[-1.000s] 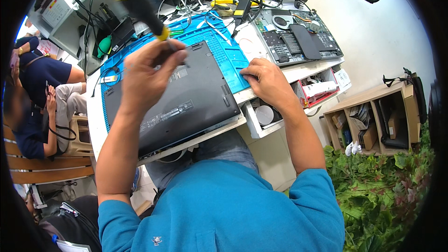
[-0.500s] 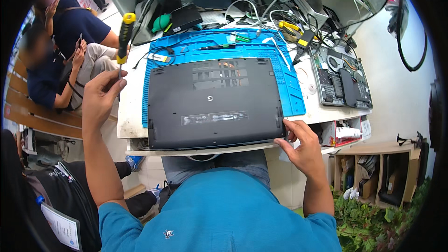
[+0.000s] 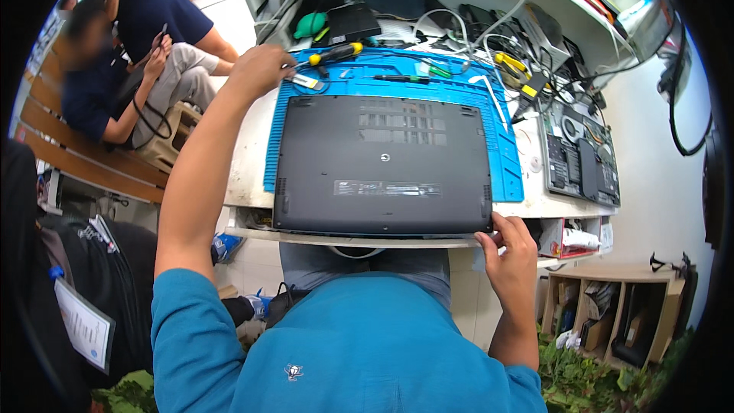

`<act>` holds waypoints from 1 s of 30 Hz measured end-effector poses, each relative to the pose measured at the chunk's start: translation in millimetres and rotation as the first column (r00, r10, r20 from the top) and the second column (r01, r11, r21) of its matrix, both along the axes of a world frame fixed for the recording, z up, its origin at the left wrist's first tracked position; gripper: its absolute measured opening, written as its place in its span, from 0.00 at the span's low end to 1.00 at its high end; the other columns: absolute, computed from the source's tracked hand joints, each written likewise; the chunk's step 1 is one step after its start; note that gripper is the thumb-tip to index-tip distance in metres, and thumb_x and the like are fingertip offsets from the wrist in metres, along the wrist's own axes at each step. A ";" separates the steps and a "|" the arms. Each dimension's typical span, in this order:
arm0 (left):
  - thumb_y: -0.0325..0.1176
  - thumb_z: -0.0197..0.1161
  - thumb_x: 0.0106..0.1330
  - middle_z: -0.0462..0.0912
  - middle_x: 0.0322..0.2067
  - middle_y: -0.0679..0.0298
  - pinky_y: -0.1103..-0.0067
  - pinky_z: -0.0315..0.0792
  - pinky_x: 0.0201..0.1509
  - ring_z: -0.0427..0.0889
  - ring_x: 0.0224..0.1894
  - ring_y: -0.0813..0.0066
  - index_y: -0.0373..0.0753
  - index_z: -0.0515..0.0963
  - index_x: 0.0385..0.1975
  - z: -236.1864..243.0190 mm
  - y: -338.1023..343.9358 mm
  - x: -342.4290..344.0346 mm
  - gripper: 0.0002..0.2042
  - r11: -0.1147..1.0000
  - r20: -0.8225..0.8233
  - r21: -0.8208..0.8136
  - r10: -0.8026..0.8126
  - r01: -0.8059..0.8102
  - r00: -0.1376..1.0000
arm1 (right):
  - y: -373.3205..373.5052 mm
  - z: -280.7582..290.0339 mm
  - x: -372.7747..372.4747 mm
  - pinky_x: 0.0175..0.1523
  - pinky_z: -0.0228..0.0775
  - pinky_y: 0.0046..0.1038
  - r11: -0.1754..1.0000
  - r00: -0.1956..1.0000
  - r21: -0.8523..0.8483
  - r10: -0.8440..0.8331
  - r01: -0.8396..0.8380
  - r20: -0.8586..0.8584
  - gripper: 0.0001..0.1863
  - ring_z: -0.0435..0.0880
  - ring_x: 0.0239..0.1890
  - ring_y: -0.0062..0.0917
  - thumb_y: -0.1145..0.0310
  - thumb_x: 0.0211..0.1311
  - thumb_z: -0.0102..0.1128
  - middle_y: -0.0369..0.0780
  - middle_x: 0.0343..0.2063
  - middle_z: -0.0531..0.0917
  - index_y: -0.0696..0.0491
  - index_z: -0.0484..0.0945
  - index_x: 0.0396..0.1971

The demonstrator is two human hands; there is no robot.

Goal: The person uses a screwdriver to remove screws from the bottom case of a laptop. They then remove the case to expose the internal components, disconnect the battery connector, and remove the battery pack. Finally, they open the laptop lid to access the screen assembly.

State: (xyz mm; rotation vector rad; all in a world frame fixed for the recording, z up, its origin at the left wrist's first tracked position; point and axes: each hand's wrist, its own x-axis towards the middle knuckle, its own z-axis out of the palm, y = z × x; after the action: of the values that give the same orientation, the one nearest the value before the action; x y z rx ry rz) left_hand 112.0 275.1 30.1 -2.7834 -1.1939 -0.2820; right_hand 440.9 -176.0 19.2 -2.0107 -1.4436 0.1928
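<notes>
A black laptop (image 3: 382,157) lies with its underside up on a blue repair mat (image 3: 511,172), its near edge reaching past the mat toward me. My left hand (image 3: 264,70) is stretched out to the mat's far left corner. Its fingers pinch the shaft end of a yellow-and-black screwdriver (image 3: 336,53), which lies nearly level over the mat; the fingertips are partly hidden. At the laptop's near right corner, my right hand (image 3: 511,248) grips the edge between thumb and fingers.
A pen-like black-and-green tool (image 3: 397,78) lies beyond the laptop. Cables, pliers (image 3: 514,65) and a green blower bulb (image 3: 310,24) clutter the back. On the right rests an opened laptop base (image 3: 582,153). Seated people (image 3: 115,84) are at the left.
My left hand has moved forward and right, tipping the screwdriver from upright to nearly level over the mat. My right hand stays at the laptop's corner. The whole view has shifted.
</notes>
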 end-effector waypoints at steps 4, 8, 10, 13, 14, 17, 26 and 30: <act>0.48 0.77 0.68 0.93 0.42 0.55 0.59 0.82 0.56 0.91 0.49 0.52 0.44 0.93 0.49 -1.8 6.8 1.9 0.18 0.999 0.108 0.047 0.012 -0.017 0.994 | 2.1 2.3 8.6 0.36 0.78 0.35 0.998 0.998 -0.025 0.051 -0.051 0.020 0.21 0.86 0.28 0.33 0.75 0.62 0.82 0.46 0.38 0.85 0.63 0.87 0.54; 0.49 0.75 0.71 0.94 0.37 0.57 0.63 0.83 0.49 0.92 0.42 0.53 0.42 0.93 0.49 3.6 -32.1 -14.3 0.18 0.998 0.375 -0.035 0.062 -0.053 0.925 | 7.4 13.1 18.3 0.36 0.77 0.35 0.985 0.987 -0.118 0.134 -0.124 0.087 0.22 0.82 0.28 0.32 0.73 0.58 0.85 0.44 0.34 0.84 0.60 0.86 0.50; 0.40 0.74 0.73 0.92 0.30 0.58 0.70 0.82 0.38 0.92 0.30 0.67 0.37 0.91 0.48 8.6 -74.4 -39.3 0.14 0.947 0.428 -0.322 0.157 -0.012 0.890 | 12.7 18.1 23.9 0.38 0.77 0.34 0.973 0.977 -0.156 0.187 -0.170 0.100 0.25 0.80 0.29 0.33 0.70 0.55 0.87 0.43 0.35 0.83 0.59 0.85 0.51; 0.30 0.73 0.73 0.92 0.28 0.59 0.78 0.82 0.33 0.90 0.28 0.80 0.28 0.88 0.52 6.1 -149.9 -85.9 0.14 0.600 0.444 -0.785 0.373 0.153 0.815 | 25.7 25.0 28.4 0.38 0.77 0.32 0.958 0.957 -0.136 0.268 -0.252 0.113 0.28 0.79 0.29 0.32 0.67 0.55 0.88 0.43 0.37 0.82 0.59 0.84 0.53; 0.28 0.74 0.72 0.92 0.30 0.59 0.80 0.83 0.34 0.91 0.30 0.78 0.27 0.86 0.55 0.0 -174.8 -98.1 0.16 0.484 0.433 -0.855 0.471 0.186 0.768 | 28.1 22.1 31.4 0.38 0.76 0.30 0.959 0.971 -0.165 0.239 -0.230 0.034 0.30 0.78 0.29 0.28 0.66 0.56 0.88 0.42 0.39 0.82 0.60 0.84 0.56; 0.25 0.75 0.72 0.93 0.34 0.58 0.80 0.88 0.39 0.94 0.34 0.74 0.26 0.84 0.59 -22.7 -237.2 -115.7 0.18 0.264 0.396 -0.917 0.687 0.298 0.610 | 47.7 19.9 29.1 0.38 0.76 0.29 0.971 0.988 -0.197 0.116 -0.134 -0.097 0.31 0.79 0.32 0.24 0.67 0.59 0.87 0.41 0.39 0.81 0.63 0.83 0.58; 0.23 0.73 0.74 0.94 0.42 0.52 0.76 0.91 0.47 0.96 0.41 0.69 0.24 0.83 0.61 -33.3 -243.6 -114.5 0.18 0.202 0.406 -0.898 0.722 0.391 0.561 | 58.8 -4.4 38.7 0.34 0.71 0.26 0.987 0.995 -0.158 0.012 -0.027 -0.098 0.34 0.77 0.28 0.19 0.57 0.70 0.81 0.39 0.36 0.81 0.63 0.83 0.68; 0.23 0.74 0.73 0.94 0.42 0.50 0.76 0.91 0.46 0.96 0.41 0.68 0.24 0.83 0.61 -34.3 -242.9 -116.7 0.19 0.175 0.388 -0.901 0.733 0.396 0.559 | 58.0 -1.8 35.6 0.32 0.68 0.25 0.986 0.997 -0.162 0.013 -0.026 -0.077 0.34 0.75 0.26 0.18 0.57 0.71 0.80 0.37 0.34 0.80 0.62 0.83 0.69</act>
State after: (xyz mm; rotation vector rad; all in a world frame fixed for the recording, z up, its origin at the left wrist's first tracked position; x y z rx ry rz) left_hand -4.7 32.2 -4.1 -3.3531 -2.9805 -1.4355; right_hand 476.5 -118.1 17.5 -2.0958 -1.4407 0.4033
